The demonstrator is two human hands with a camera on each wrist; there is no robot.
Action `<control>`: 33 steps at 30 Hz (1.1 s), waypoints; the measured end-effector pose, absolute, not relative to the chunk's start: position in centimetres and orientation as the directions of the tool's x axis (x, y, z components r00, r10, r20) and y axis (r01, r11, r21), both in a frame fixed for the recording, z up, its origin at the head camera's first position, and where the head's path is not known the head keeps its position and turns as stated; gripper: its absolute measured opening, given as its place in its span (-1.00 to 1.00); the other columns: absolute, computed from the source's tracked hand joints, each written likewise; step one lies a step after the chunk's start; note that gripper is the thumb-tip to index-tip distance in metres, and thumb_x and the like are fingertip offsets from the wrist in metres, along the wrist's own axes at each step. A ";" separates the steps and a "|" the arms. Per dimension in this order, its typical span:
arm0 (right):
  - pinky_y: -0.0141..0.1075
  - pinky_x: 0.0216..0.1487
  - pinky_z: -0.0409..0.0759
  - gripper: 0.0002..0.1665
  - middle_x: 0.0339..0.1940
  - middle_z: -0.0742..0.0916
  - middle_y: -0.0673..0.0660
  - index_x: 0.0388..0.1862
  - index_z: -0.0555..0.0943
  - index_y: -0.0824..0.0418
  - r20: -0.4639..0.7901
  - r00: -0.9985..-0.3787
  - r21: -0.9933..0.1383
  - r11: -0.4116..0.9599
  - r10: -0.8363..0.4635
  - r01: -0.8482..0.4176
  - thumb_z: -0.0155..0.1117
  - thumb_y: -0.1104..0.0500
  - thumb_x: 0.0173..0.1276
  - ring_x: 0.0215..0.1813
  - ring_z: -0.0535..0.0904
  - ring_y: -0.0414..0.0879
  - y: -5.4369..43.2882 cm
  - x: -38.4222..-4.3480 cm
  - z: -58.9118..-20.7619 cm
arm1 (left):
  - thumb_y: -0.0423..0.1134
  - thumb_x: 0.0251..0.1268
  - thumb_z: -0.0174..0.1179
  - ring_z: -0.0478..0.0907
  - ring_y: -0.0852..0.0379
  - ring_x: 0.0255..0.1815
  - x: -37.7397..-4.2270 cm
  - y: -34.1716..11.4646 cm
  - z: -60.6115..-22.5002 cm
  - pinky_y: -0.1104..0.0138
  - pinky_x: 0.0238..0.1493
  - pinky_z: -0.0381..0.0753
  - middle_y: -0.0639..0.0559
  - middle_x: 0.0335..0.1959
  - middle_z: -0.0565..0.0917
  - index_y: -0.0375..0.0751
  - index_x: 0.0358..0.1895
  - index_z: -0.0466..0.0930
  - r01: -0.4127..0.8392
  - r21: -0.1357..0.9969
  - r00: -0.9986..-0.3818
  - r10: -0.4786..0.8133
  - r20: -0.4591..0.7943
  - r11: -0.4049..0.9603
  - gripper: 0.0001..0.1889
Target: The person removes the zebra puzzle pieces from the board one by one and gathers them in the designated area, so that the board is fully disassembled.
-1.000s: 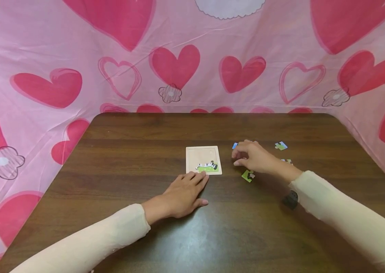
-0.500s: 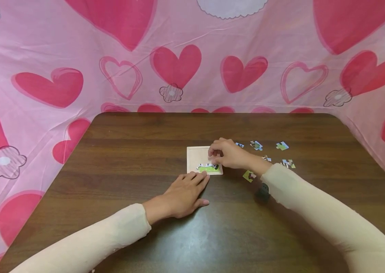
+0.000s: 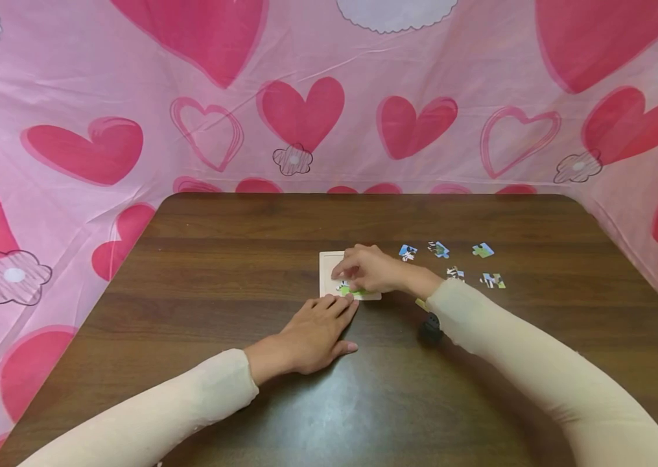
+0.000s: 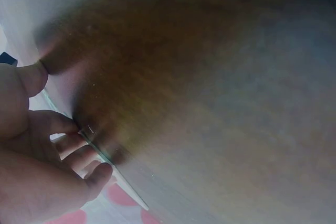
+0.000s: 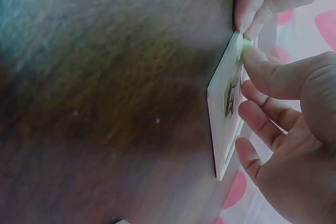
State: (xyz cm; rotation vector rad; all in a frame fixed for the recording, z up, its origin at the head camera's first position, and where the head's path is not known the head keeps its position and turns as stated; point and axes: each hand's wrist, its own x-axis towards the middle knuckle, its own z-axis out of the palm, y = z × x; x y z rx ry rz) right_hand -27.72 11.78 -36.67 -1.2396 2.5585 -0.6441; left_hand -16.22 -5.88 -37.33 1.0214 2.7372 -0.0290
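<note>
A small square wooden puzzle tray (image 3: pixel 327 264) lies flat on the table. Several fitted jigsaw pieces (image 3: pixel 346 290) with a zebra on green grass run along its near side, partly hidden by my right hand (image 3: pixel 371 271). That hand is over the tray with its thumb (image 5: pixel 270 74) down on the green print and its other fingers bent loosely near the zebra part (image 5: pixel 230 98). My left hand (image 3: pixel 316 335) lies palm down with straight fingers, their tips at the tray's near edge. In the left wrist view the left fingers (image 4: pixel 79 156) meet that edge.
Several loose jigsaw pieces lie right of the tray, among them a blue one (image 3: pixel 407 251), a blue-green one (image 3: pixel 483 250) and a striped one (image 3: pixel 493 281). A green piece (image 3: pixel 420 303) is mostly covered by the right sleeve (image 3: pixel 469 305). A heart-patterned cloth (image 3: pixel 299 117) hangs behind the brown table (image 3: pixel 235 227).
My right hand has moved left from the loose pieces to over the tray, and its fingers now reach down onto the zebra pieces. The left hand has stayed at the tray's edge.
</note>
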 end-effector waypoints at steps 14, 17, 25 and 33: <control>-0.06 0.01 0.24 -0.73 -0.33 0.62 -0.01 -0.23 0.76 0.02 0.006 -0.611 -0.501 0.527 -0.792 -0.687 0.38 0.36 0.17 -0.16 0.44 -0.10 11.8 -27.5 -36.8 | 0.26 0.45 -0.21 0.01 0.06 0.49 -16.2 -5.8 -37.4 0.12 0.41 0.12 0.01 0.54 0.05 -0.13 0.53 0.00 0.651 0.048 -0.735 0.645 -0.212 0.758 -0.24; -0.06 0.00 0.24 -0.74 -0.35 0.62 0.00 -0.26 0.76 0.04 0.021 -0.610 -0.499 0.521 -0.792 -0.693 0.39 0.37 0.15 -0.17 0.45 -0.10 11.7 -27.5 -36.8 | 0.26 0.45 -0.21 0.01 0.06 0.49 -16.2 -5.8 -37.4 0.12 0.42 0.12 0.01 0.54 0.05 -0.13 0.53 0.00 0.650 0.049 -0.735 0.645 -0.210 0.758 -0.24; -0.15 -0.07 0.28 -0.70 -0.35 0.62 -0.02 -0.20 0.77 0.01 0.037 -0.592 -0.479 0.505 -0.805 -0.718 0.38 0.36 0.16 -0.21 0.44 -0.13 11.7 -27.3 -36.7 | 0.26 0.45 -0.21 0.01 0.06 0.49 -16.3 -5.9 -37.5 0.12 0.41 0.13 0.01 0.54 0.06 -0.13 0.53 0.00 0.653 0.040 -0.736 0.647 -0.202 0.756 -0.24; -0.16 -0.11 0.31 -0.67 -0.39 0.58 0.00 -0.27 0.74 0.02 0.059 -0.570 -0.465 0.483 -0.819 -0.742 0.40 0.42 0.07 -0.23 0.42 -0.13 11.5 -27.4 -37.0 | 0.26 0.44 -0.20 0.01 0.06 0.48 -16.2 -5.8 -37.6 0.12 0.40 0.13 0.01 0.54 0.07 -0.14 0.53 0.01 0.652 0.041 -0.738 0.646 -0.196 0.757 -0.24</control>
